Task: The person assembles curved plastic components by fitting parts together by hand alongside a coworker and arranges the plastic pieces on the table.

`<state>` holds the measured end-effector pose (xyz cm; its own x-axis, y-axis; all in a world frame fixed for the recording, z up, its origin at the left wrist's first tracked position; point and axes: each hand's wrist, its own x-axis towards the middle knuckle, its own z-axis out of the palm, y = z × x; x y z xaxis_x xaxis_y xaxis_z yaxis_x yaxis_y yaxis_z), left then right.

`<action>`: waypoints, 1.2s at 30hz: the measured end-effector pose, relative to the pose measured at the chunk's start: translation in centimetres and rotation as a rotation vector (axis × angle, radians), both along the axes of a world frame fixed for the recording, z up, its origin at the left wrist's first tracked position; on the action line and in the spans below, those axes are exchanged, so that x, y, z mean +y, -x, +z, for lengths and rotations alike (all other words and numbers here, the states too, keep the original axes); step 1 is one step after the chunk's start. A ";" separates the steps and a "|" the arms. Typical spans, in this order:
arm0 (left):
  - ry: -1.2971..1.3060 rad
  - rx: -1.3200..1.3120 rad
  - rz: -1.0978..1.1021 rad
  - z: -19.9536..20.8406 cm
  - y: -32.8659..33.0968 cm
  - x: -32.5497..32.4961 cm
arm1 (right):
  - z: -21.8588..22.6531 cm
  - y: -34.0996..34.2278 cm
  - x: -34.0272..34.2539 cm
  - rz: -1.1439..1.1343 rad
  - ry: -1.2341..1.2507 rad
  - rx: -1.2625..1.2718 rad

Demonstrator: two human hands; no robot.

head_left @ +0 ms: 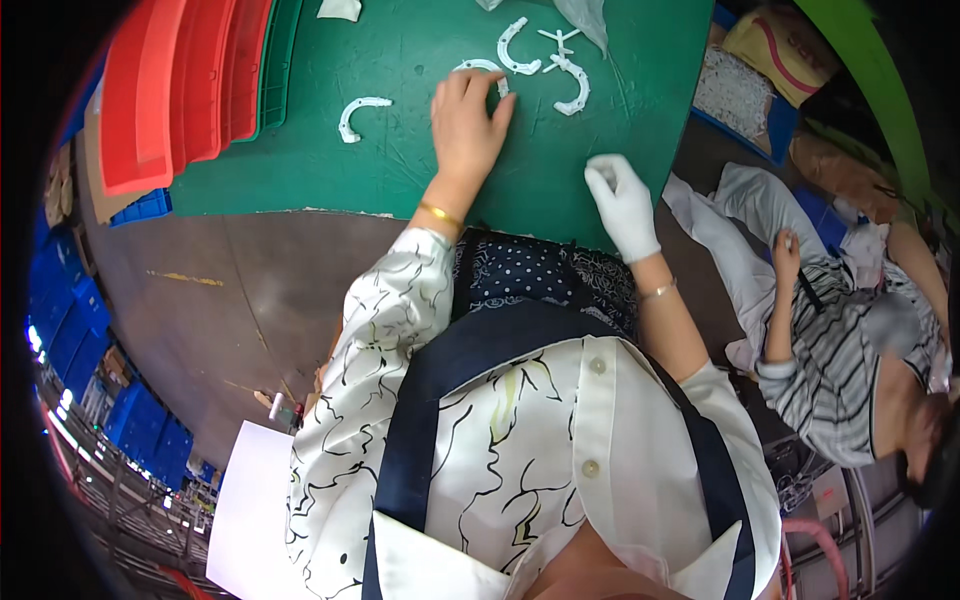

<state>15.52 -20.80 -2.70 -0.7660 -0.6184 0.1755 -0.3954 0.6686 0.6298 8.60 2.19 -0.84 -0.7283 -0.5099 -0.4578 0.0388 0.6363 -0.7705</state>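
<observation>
A white curved plastic piece (480, 65) lies on the green tabletop under my left hand (465, 122), which is bare. My fingers bend over the piece, and one end of it shows between forefinger and thumb. My right hand (622, 208), in a white glove, is held near the table's front edge with thumb and fingertips drawn together. Whether anything small is in that pinch is hidden. Similar loose curved pieces lie around: one (360, 116) left of my left hand, one (514, 48) beyond it, and one (574, 86) to the right, next to a small white branched piece (559, 48).
Red stacked bins (190, 90) and a green bin (280, 65) stand at the table's (300, 180) left. Clear plastic bags (585, 20) lie at the far edge. To the right, a blue box (740, 100) holds small white bits, and a seated person in stripes (830, 380) is close by.
</observation>
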 end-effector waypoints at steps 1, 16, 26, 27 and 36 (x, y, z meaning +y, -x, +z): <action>0.034 -0.011 -0.028 -0.2 1.3 -0.1 | 0.0 0.9 -1.3 -0.009 -0.067 0.051; 0.132 0.040 -0.145 2.9 -2.4 -2.0 | -1.8 3.8 -9.5 -0.071 -0.447 0.178; 0.005 -0.227 -0.067 1.8 -12.4 0.1 | -2.1 6.1 -8.8 -0.002 -0.509 0.253; -0.034 -0.171 -0.031 2.1 -12.6 0.9 | -1.9 6.0 -8.1 0.009 -0.507 0.259; -0.238 -0.148 0.452 2.2 -13.4 2.4 | -1.2 -0.4 -5.4 0.036 -0.086 -0.139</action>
<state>28.95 -18.41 -0.53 -0.4197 -0.9022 -0.0993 -0.7071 0.2564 0.6590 8.95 -3.23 -1.99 -0.6372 -0.4888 -0.5958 0.1173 0.7026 -0.7019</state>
